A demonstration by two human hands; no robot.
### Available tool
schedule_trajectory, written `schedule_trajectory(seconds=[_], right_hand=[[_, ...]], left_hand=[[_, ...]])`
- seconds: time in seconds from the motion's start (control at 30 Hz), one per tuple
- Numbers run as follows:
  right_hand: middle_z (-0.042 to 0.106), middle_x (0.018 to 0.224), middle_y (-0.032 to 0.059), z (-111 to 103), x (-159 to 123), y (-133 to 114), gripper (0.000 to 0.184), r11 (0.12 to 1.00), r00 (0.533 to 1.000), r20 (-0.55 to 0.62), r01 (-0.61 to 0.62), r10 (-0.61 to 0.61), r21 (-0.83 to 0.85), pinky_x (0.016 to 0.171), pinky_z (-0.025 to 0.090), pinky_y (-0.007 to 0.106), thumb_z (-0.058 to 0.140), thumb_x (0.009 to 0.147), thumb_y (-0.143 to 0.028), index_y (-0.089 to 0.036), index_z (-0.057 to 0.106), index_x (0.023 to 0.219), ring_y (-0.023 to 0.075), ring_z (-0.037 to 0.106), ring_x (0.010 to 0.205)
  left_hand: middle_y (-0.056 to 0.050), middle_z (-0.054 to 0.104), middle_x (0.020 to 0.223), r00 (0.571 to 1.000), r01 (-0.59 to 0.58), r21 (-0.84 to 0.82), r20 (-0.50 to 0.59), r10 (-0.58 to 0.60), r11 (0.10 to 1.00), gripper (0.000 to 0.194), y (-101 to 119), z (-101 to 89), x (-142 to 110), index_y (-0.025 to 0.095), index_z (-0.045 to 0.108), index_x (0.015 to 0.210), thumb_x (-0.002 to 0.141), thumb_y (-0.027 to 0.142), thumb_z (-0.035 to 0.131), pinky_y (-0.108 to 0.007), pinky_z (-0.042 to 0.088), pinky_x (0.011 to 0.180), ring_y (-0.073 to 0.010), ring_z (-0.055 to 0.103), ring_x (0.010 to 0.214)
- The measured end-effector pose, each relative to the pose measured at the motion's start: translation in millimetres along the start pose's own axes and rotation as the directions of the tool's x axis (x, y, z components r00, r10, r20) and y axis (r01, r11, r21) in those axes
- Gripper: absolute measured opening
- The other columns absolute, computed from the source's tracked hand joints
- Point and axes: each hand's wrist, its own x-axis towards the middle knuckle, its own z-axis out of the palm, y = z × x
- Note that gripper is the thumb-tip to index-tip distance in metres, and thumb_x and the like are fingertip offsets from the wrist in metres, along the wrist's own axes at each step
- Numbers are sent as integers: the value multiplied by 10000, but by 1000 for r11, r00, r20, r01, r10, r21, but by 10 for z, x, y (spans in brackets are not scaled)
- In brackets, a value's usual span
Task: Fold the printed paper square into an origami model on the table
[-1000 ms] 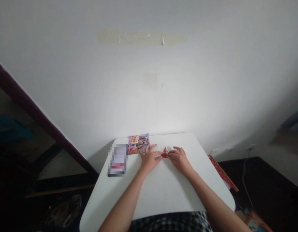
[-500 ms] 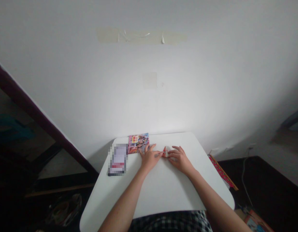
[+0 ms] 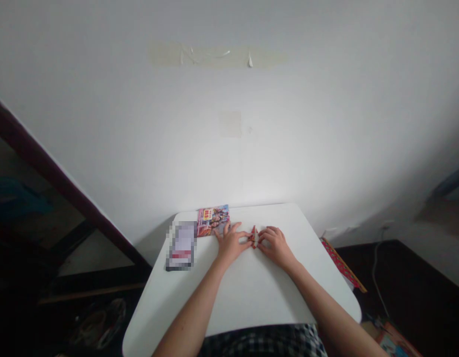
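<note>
At a white table (image 3: pixel 259 297), a person's left hand (image 3: pixel 229 244) pinches the near side of a small red-and-white folded piece (image 3: pixel 254 238) between thumb and index finger, the other fingers fanned toward a colorful leaflet (image 3: pixel 213 220), while the right hand (image 3: pixel 277 247) appears to pinch the opposite side. The right fingers, straighter half a second ago, now curl in, and the piece, lying between both hands on the tabletop, shows points above and below, suggesting its folds are being worked from both sides.
</note>
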Motion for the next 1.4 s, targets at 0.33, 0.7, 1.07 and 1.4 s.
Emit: schedule_trajectory(seconds=[0.33, 0.7, 1.07, 1.4], right_hand=[[682, 1216, 28, -45, -10, 36, 287, 999, 998, 45, 48, -47, -18, 1096, 373, 555, 537, 917, -177, -307, 689, 1122, 273, 450, 1320], [650, 855, 62, -131, -14, -179, 173, 994, 1000, 18, 8, -6, -106, 1100, 326, 543, 597, 925, -310, -285, 747, 1007, 247, 542, 989], [634, 1298, 24, -178, -11, -176, 300, 992, 987, 108, 120, -123, 38, 1087, 401, 501, 569, 891, -162, -317, 718, 1100, 270, 432, 1302], [651, 1277, 28, -75, -5, -62, 305, 995, 991, 91, 96, -99, 28, 1103, 392, 541, 588, 883, -168, -307, 703, 1129, 272, 439, 1324]], left_hand=[[36, 512, 1489, 1000, -3, 22, -17, 3, 1000, 301, -1, -25, -21, 490, 717, 1101, 827, 369, 689, -772, -47, 1122, -344, 282, 1447], [12, 561, 1422, 993, 7, 38, -115, -3, 999, 186, 4, -24, -33, 441, 759, 1012, 868, 426, 642, -739, 13, 1145, -331, 342, 1393], [-10, 451, 1539, 999, 16, 48, -28, -15, 999, 325, -27, 15, -28, 470, 700, 1168, 847, 447, 658, -753, -59, 1136, -373, 226, 1471], [16, 540, 1454, 998, -15, -15, -57, 14, 1000, 191, -6, -4, -16, 412, 766, 995, 816, 375, 712, -745, 46, 1149, -337, 307, 1427]])
